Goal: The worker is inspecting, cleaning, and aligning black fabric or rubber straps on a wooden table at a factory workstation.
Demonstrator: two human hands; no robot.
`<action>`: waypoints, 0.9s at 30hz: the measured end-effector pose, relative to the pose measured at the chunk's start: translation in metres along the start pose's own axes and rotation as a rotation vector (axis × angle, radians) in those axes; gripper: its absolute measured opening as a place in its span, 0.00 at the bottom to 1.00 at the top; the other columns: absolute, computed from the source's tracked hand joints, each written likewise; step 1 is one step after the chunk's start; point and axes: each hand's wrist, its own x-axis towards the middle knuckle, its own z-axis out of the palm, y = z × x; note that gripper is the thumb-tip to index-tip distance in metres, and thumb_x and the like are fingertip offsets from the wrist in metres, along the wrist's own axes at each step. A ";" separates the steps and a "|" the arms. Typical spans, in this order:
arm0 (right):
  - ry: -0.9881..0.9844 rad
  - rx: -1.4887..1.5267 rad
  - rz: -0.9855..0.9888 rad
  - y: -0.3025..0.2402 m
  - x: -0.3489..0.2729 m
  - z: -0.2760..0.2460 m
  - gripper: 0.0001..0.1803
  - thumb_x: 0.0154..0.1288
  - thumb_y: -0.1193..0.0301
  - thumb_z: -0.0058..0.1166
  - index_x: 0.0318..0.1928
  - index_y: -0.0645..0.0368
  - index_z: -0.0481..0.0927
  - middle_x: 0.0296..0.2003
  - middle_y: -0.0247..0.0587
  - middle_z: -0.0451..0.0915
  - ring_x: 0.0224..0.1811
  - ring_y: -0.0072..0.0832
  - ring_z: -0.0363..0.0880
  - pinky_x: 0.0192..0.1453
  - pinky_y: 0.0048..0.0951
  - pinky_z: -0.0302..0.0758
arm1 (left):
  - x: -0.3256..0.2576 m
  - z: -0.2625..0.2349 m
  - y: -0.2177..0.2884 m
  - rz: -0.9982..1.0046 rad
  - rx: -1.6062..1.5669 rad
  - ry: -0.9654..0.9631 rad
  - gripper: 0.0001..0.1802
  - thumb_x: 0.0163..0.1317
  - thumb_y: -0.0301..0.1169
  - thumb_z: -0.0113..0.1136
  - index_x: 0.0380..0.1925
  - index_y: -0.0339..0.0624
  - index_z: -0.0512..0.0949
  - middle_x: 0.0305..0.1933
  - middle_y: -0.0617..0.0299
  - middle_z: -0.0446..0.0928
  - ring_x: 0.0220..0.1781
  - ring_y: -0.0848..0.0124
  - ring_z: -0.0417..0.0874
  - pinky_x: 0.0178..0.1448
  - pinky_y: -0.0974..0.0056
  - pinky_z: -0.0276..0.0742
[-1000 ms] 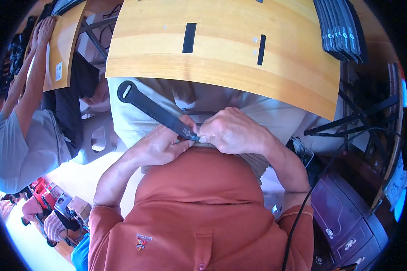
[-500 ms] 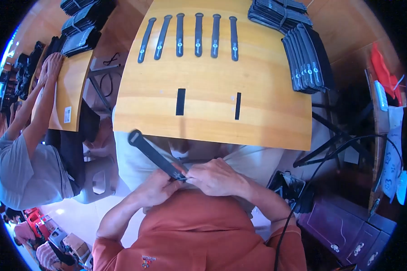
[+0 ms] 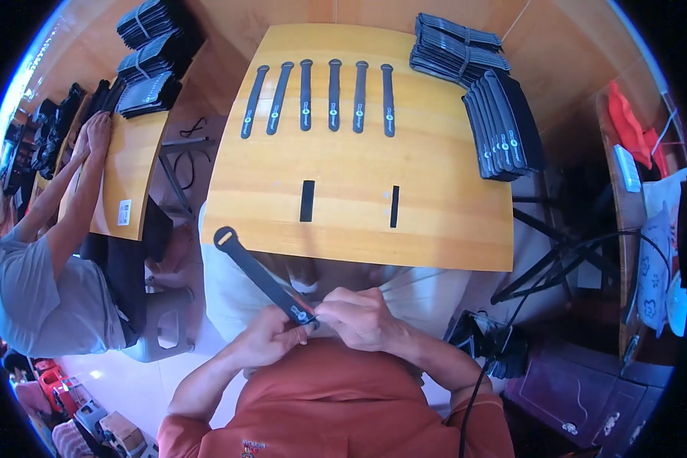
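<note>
Both hands come together before the belly (image 3: 328,385), just off the desk's (image 3: 450,229) near edge.
The left hand (image 3: 271,336) pinches, thumb on top; the right hand (image 3: 360,319) is curled with its back up, fingers (image 3: 330,308) bunched close beside the left. The left forearm (image 3: 202,382) and right forearm (image 3: 439,360) slant inward from bent elbows.

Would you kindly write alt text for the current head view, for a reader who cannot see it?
A person's left grip holds a dark strap near its lower end, the right grip at that end too, before a wooden table. On it, six similar straps lie in a row left of stacked dark bundles; another person sits at left.
</note>
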 end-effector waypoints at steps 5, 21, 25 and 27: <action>0.055 0.074 0.055 -0.008 0.025 -0.020 0.07 0.63 0.79 0.64 0.41 0.63 0.80 0.33 0.45 0.80 0.29 0.37 0.83 0.30 0.33 0.78 | -0.010 -0.007 0.013 0.042 0.164 -0.125 0.10 0.66 0.19 0.60 0.47 0.37 0.76 0.36 0.62 0.74 0.37 0.74 0.75 0.44 0.66 0.75; -0.047 0.012 -0.080 -0.025 0.010 0.012 0.12 0.55 0.79 0.71 0.39 0.62 0.82 0.37 0.42 0.84 0.32 0.36 0.87 0.31 0.32 0.84 | -0.010 0.001 -0.005 0.145 0.144 0.105 0.08 0.70 0.26 0.57 0.46 0.36 0.75 0.38 0.55 0.80 0.41 0.65 0.81 0.48 0.60 0.78; -0.027 0.015 -0.103 -0.027 0.010 0.014 0.12 0.54 0.79 0.71 0.39 0.62 0.82 0.38 0.43 0.85 0.33 0.36 0.88 0.31 0.32 0.84 | -0.014 0.002 -0.016 0.138 0.056 0.096 0.09 0.74 0.31 0.54 0.46 0.36 0.74 0.36 0.56 0.79 0.40 0.68 0.80 0.46 0.62 0.77; -0.020 0.052 -0.100 -0.026 0.008 0.017 0.12 0.55 0.80 0.70 0.39 0.63 0.82 0.38 0.44 0.85 0.33 0.36 0.88 0.31 0.33 0.85 | -0.015 0.006 -0.021 0.113 -0.001 0.091 0.10 0.75 0.33 0.53 0.46 0.36 0.74 0.35 0.57 0.78 0.39 0.69 0.80 0.44 0.63 0.77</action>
